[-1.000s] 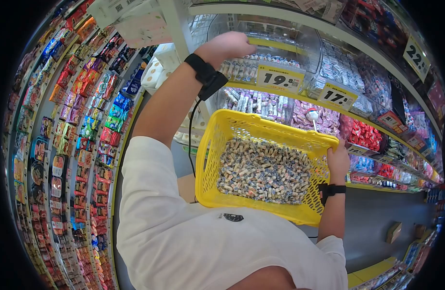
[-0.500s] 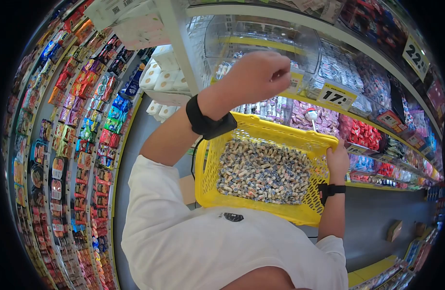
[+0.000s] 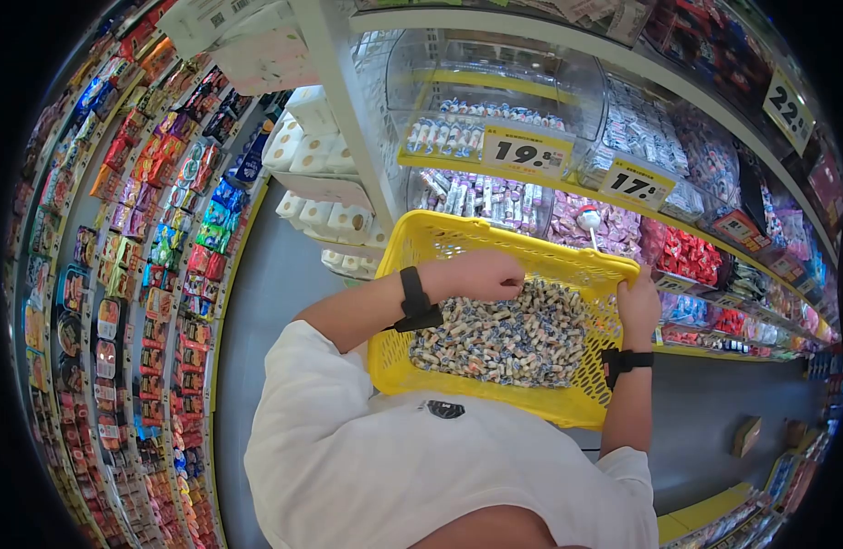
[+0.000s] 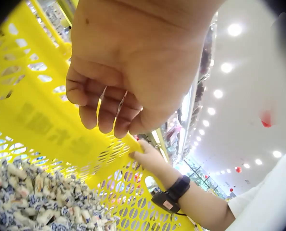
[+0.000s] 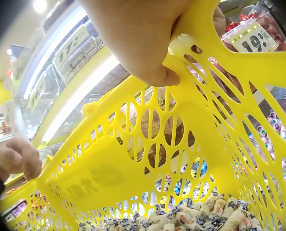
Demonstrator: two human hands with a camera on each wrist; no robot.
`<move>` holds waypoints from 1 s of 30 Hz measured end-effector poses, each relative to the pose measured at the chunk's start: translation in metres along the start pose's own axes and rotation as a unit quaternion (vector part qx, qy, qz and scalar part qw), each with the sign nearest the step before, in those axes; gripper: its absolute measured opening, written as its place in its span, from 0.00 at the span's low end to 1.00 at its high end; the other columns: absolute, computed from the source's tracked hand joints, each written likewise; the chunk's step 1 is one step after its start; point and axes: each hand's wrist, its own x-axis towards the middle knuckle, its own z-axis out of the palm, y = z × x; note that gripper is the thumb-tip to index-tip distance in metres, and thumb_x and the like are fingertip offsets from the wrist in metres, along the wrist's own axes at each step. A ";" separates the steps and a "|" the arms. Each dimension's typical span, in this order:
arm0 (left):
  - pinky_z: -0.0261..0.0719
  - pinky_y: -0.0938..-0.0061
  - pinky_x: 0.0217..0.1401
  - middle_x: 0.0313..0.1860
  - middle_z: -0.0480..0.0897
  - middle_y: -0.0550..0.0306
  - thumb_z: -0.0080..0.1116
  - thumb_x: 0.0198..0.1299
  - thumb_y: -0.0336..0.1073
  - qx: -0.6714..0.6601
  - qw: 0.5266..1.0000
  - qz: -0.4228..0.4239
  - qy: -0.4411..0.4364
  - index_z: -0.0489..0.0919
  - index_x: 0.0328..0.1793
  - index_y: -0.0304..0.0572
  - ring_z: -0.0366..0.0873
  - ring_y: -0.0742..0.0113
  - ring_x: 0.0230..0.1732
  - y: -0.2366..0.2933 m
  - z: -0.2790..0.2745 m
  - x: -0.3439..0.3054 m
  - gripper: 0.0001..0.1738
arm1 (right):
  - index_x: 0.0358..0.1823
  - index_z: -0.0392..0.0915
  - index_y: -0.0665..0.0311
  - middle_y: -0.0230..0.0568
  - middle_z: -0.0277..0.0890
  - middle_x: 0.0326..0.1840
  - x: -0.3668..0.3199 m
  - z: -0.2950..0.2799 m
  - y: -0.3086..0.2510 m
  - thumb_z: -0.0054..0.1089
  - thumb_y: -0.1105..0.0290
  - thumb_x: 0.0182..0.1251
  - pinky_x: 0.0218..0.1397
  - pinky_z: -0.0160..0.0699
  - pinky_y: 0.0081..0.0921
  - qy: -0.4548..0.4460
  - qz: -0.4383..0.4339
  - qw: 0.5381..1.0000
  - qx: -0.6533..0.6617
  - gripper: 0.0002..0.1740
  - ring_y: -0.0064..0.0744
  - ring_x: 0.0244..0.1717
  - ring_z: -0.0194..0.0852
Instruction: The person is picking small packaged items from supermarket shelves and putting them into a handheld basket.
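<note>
A yellow perforated basket is held in front of the body, its bottom covered with small wrapped candies. My left hand hovers over the basket's left part; its fingers curl loosely in the left wrist view, with the palm bare and nothing seen in it. At the basket's upper right corner, my right hand grips the rim. The right wrist view shows the right hand close up, thumb over the yellow edge, and the left hand across the basket.
Beyond the basket, clear bins of wrapped sweets stand on a shelf with price tags. Tissue packs are stacked left of the bins. Snack shelves line the far left, with grey floor between.
My left hand has come away from the upper shelf bin, first rightward, then down over the basket. The right hand and the basket have hardly moved.
</note>
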 end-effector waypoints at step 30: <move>0.76 0.54 0.54 0.58 0.75 0.41 0.62 0.52 0.37 0.124 0.944 -0.153 -0.263 0.78 0.58 0.39 0.76 0.43 0.55 -0.069 0.064 -0.013 0.25 | 0.57 0.65 0.64 0.54 0.78 0.43 -0.001 0.001 0.000 0.55 0.59 0.62 0.42 0.78 0.50 0.007 -0.007 1.000 -0.007 0.25 0.57 0.41 0.80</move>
